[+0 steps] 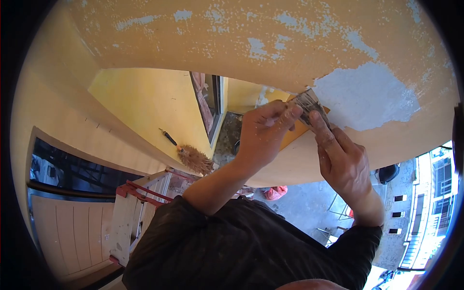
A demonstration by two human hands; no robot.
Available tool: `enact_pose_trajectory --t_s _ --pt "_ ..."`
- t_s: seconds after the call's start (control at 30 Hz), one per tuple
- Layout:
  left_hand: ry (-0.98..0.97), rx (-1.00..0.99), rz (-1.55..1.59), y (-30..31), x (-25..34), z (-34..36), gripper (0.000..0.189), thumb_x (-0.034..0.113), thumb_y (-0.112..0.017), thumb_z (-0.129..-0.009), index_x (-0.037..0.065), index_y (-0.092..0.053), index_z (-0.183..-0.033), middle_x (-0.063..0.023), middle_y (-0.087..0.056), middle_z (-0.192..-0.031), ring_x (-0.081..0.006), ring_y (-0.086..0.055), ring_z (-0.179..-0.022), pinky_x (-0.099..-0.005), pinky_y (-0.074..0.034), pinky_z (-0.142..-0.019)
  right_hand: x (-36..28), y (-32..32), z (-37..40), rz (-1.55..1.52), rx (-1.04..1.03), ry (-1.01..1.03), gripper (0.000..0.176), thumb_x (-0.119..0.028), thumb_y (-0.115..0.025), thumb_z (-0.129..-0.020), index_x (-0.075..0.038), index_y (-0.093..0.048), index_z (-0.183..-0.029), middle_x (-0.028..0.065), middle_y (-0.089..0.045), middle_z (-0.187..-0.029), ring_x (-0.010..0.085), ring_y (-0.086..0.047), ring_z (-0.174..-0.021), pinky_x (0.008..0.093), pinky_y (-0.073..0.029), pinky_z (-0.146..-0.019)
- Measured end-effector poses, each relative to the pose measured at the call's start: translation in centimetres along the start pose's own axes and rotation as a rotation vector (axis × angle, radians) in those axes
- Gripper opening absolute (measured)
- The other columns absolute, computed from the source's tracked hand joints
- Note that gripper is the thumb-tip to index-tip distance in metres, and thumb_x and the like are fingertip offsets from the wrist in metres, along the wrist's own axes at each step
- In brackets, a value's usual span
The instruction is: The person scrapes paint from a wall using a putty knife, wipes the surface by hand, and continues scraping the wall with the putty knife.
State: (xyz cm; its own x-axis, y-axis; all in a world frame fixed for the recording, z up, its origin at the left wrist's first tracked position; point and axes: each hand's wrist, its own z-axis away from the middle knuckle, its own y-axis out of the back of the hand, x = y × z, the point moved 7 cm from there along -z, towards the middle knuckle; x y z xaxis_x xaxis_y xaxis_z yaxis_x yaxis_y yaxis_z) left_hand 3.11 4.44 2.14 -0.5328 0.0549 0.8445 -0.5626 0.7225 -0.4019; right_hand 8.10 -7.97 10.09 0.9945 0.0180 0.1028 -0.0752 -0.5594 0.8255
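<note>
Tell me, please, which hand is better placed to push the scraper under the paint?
Probably the right hand: its forefinger lies along the scraper, while the left hand grips it from the side.

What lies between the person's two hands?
A scraper, held by the left hand and the right hand, against the peeling orange wall beside a white patch; head view.

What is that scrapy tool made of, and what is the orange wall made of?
The scraper blade looks like metal: it is grey, dull and streaky. The left hand and right hand both grip it. The wall seems to be plaster under matte orange paint, because the flaked spots show a chalky white patch.
</note>
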Motion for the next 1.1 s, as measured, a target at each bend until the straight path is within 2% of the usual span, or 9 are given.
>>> enact_pose_trajectory --t_s 0.23,0.3,0.33,0.4,0.5,0.73,0.83,1.03,1.1 --pt "0.008 -0.010 0.007 0.0 -0.6 0.1 0.018 0.015 -0.059 -0.088 -0.001 -0.062 -0.079 -0.0011 -0.055 -0.069 -0.0069 -0.048 -0.067 -0.0220 -0.038 -0.063 0.0 0.1 0.3 -0.006 -0.085 -0.051 0.060 0.005 -0.061 -0.071 -0.010 -0.049 -0.128 0.0075 -0.056 -0.075 0.0195 -0.054 -0.051 0.0319 -0.048 -0.046" --pt "0.009 -0.010 0.018 -0.1 -0.3 -0.1 0.019 0.016 -0.060 -0.088 -0.001 -0.062 -0.079 -0.0014 -0.055 -0.069 -0.0069 -0.048 -0.067 -0.0219 -0.037 -0.064 -0.3 0.4 -0.2 -0.094 -0.076 -0.099 0.052 0.007 -0.058 -0.077 -0.004 -0.049 -0.126 0.0199 -0.062 -0.086 0.0311 -0.062 -0.064 0.0359 -0.050 -0.054" --pt "0.009 -0.006 0.019 -0.2 -0.4 -0.1 0.019 0.016 -0.060 -0.088 -0.001 -0.062 -0.079 -0.0014 -0.055 -0.069 -0.0069 -0.048 -0.067 -0.0219 -0.037 -0.064 -0.3 0.3 -0.1 -0.096 -0.079 -0.096 0.052 0.007 -0.058 -0.077 -0.004 -0.049 -0.126 0.0199 -0.062 -0.086 0.0311 -0.062 -0.064 0.0359 -0.050 -0.054" --pt "-0.028 0.042 -0.019 -0.1 -0.3 0.0 0.028 0.024 -0.064 -0.086 0.002 -0.059 -0.069 0.0022 -0.050 -0.057 -0.0021 -0.040 -0.055 -0.0197 -0.030 -0.048 -0.1 0.0 0.5 -0.075 -0.100 -0.122 0.051 0.007 -0.059 -0.077 -0.004 -0.049 -0.126 0.0205 -0.062 -0.085 0.0312 -0.062 -0.065 0.0363 -0.050 -0.054" --pt "-0.053 0.049 -0.051 0.0 -0.3 -0.4 0.027 0.023 -0.064 -0.085 0.001 -0.059 -0.070 0.0022 -0.051 -0.056 -0.0020 -0.040 -0.053 -0.0195 -0.030 -0.047 0.0 0.0 0.3 -0.064 0.050 -0.060 0.058 0.006 -0.062 -0.070 -0.009 -0.052 -0.126 0.0105 -0.060 -0.083 0.0217 -0.058 -0.058 0.0328 -0.049 -0.050" --pt "-0.111 0.042 0.016 -0.1 -0.3 -0.8 0.024 0.020 -0.064 -0.085 0.000 -0.061 -0.073 0.0010 -0.054 -0.059 -0.0021 -0.044 -0.057 -0.0180 -0.033 -0.051 0.0 -0.1 0.2 -0.049 0.085 -0.041 0.058 0.007 -0.062 -0.070 -0.008 -0.052 -0.125 0.0100 -0.060 -0.082 0.0217 -0.058 -0.057 0.0324 -0.049 -0.050" --pt "-0.133 0.077 0.102 -0.4 0.3 -0.8 0.023 0.018 -0.064 -0.085 0.000 -0.060 -0.072 0.0005 -0.055 -0.062 -0.0023 -0.044 -0.058 -0.0178 -0.032 -0.052 0.0 -0.2 0.0 -0.007 -0.008 -0.071 0.058 0.007 -0.062 -0.070 -0.007 -0.052 -0.125 0.0102 -0.060 -0.081 0.0217 -0.057 -0.057 0.0326 -0.049 -0.050" --pt "-0.191 0.018 -0.105 -0.1 0.4 -0.6 0.022 0.019 -0.064 -0.085 0.000 -0.061 -0.075 0.0000 -0.055 -0.062 -0.0025 -0.045 -0.058 -0.0185 -0.033 -0.051 0.1 -0.4 0.2 -0.016 0.012 -0.071 0.058 0.008 -0.061 -0.070 -0.007 -0.052 -0.125 0.0104 -0.060 -0.081 0.0216 -0.057 -0.058 0.0325 -0.049 -0.050" --pt "-0.030 0.019 0.030 -0.2 -0.2 -0.5 0.022 0.019 -0.065 -0.085 -0.001 -0.062 -0.076 -0.0008 -0.055 -0.061 -0.0028 -0.046 -0.057 -0.0187 -0.034 -0.051 -0.2 -0.1 0.1 -0.036 0.021 -0.078 0.058 0.008 -0.061 -0.070 -0.007 -0.052 -0.125 0.0108 -0.060 -0.082 0.0218 -0.058 -0.058 0.0322 -0.049 -0.050"
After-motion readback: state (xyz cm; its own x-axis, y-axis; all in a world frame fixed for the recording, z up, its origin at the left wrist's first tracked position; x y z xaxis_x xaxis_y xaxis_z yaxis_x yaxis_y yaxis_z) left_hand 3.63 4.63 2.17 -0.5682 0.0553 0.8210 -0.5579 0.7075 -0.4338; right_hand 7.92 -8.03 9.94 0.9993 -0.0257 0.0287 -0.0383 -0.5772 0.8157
